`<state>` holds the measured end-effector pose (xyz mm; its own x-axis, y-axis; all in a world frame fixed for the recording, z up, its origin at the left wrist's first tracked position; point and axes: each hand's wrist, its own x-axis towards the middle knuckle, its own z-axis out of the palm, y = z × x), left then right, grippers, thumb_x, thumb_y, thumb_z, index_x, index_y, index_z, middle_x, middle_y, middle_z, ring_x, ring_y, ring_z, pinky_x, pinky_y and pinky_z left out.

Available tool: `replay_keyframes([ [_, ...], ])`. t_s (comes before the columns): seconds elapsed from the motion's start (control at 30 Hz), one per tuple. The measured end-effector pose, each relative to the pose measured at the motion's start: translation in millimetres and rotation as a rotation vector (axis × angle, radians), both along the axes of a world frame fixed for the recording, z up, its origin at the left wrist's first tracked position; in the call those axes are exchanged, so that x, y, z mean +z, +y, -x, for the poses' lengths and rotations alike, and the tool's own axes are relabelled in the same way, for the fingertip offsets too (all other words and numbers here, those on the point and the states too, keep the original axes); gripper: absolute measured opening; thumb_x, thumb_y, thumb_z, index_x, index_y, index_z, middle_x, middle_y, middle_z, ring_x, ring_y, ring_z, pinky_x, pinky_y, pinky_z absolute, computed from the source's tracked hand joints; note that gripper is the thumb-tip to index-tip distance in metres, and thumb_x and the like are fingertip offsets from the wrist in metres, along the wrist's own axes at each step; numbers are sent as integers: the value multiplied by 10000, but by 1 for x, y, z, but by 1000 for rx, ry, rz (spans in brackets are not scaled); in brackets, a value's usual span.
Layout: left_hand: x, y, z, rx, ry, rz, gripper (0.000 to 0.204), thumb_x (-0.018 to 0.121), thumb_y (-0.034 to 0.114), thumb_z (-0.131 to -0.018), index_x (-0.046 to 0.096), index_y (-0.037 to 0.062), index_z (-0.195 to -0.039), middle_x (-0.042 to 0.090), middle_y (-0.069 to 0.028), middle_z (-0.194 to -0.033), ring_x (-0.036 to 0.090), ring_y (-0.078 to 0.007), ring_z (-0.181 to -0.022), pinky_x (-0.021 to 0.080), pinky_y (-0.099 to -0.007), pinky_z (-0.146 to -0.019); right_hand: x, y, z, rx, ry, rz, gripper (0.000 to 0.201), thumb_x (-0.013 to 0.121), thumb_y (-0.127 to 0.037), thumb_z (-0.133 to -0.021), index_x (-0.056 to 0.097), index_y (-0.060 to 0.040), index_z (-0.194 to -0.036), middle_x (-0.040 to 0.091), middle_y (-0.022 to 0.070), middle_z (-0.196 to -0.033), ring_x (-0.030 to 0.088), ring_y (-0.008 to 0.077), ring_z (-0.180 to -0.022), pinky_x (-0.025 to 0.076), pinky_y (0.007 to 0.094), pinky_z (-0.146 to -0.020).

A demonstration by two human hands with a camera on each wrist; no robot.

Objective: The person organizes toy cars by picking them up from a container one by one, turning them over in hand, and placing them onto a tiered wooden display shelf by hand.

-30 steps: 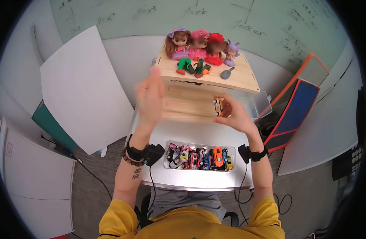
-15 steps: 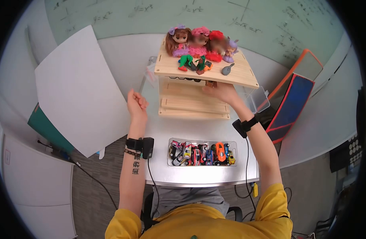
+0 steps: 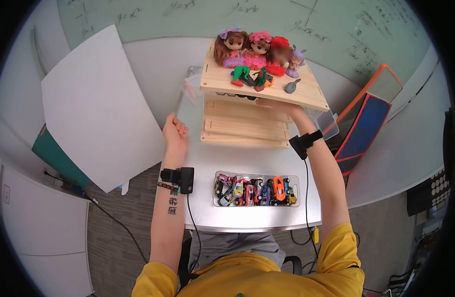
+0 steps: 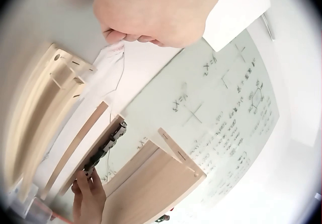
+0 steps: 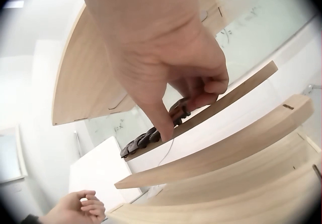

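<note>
My right hand (image 3: 286, 108) reaches under the top board of a wooden shelf (image 3: 216, 79). In the right wrist view its thumb and fingers pinch a toy car (image 5: 178, 111) at the end of a row of other toy cars (image 5: 142, 141), which line a narrow wooden ledge. The same row (image 4: 106, 146) shows from the side in the left wrist view. From the head, the top board hides the pinched car and the fingertips. My left hand (image 3: 176, 134) hangs at the left of the shelf, fingers loosely curled, holding nothing.
A clear tray (image 3: 257, 203) full of toy cars sits on the silver table (image 3: 257, 219). Several dolls (image 3: 257, 49) and small figures (image 3: 250, 77) stand on the top board, beside a grey toy (image 3: 292, 86). Right of the shelf is a clear plastic box (image 3: 328, 123).
My right hand has carried the toy car from in front of the shelf up and under the top board. The left hand has lowered and moved leftward, away from the shelf's front.
</note>
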<state>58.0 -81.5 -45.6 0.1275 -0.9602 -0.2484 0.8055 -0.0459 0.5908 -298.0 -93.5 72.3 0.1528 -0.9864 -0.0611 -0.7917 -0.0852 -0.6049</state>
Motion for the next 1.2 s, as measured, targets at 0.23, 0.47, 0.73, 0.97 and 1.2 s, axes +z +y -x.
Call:
replay_keyframes([
  [0.23, 1, 2, 2, -8, -28, -14, 436, 630, 213, -1010, 329, 200, -694, 234, 53, -592, 243, -104, -510, 258, -308, -550, 9, 10, -6, -77, 0, -37, 795, 774, -599, -842, 542, -149, -1455, 584, 61, -1418, 543, 225, -1302, 424, 338, -1132],
  [0.47, 2, 1, 2, -4, -19, 0, 448, 635, 197, -1003, 324, 202, -680, 225, 54, -594, 234, -107, -511, 250, -309, -551, 16, 14, -5, -68, 63, 22, 714, 798, -561, -842, 584, -154, -1388, 641, 48, -1331, 601, 211, -1221, 467, 347, -1090],
  [0.73, 2, 3, 3, -17, -8, -14, 462, 620, 170, -1004, 294, 195, -678, 214, 53, -596, 218, -109, -515, 237, -313, -544, 17, 16, -12, -84, 130, 187, 447, 833, -399, -802, 712, -163, -1162, 713, 49, -1167, 656, 209, -1069, 519, 361, -977],
  [0.97, 0, 1, 1, -15, 20, -31, 472, 621, 165, -998, 272, 199, -683, 212, 58, -591, 204, -104, -504, 216, -307, -521, 8, 8, -6, -55, 60, 156, 440, 827, -402, -807, 713, -159, -1155, 714, 47, -1160, 654, 207, -1066, 516, 358, -976],
  [1.2, -3, 0, -1, -7, 5, -36, 476, 607, 179, -1006, 265, 201, -677, 206, 57, -583, 207, -104, -499, 217, -305, -515, -3, -3, 1, -33, -28, 119, 433, 821, -406, -812, 714, -156, -1149, 715, 45, -1154, 653, 206, -1064, 513, 355, -976],
])
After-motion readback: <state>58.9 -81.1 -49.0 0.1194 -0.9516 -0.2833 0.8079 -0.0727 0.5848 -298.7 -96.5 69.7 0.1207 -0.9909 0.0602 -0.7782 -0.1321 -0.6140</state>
